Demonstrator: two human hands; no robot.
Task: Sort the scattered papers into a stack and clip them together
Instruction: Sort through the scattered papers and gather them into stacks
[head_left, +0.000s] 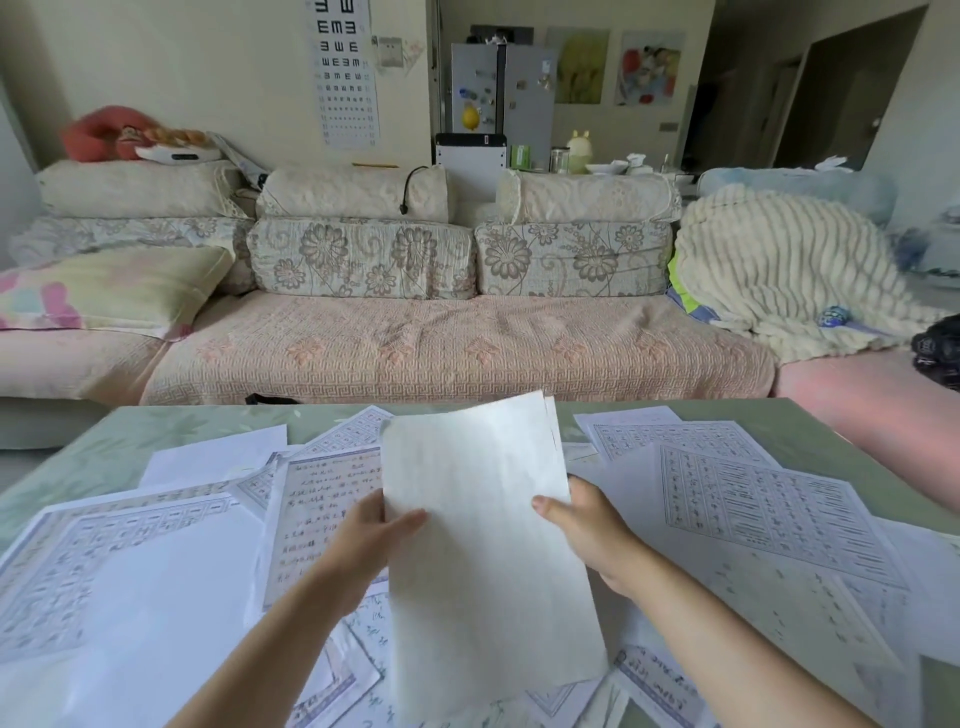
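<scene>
Left hand (375, 535), right hand (589, 532) grip perhaps two sheets (483, 561).

Count of held sheets (483, 545) not determinable; only a sliver of a rear sheet is seen at 1 o'clock. Fingers of left hand (369, 540) and right hand (587, 540) are hidden behind them, thumbs excepted. At 4, 6 and 8 o'clock papers (156, 597) are cut off by the frame. Their print is too blurred to be read.

Both bare forearms reach up from the bottom, angling inward. Left hand (371, 535) pinches the sheet of paper (483, 561) at its left edge, thumb in front; right hand (587, 535) mirrors it opposite.
</scene>
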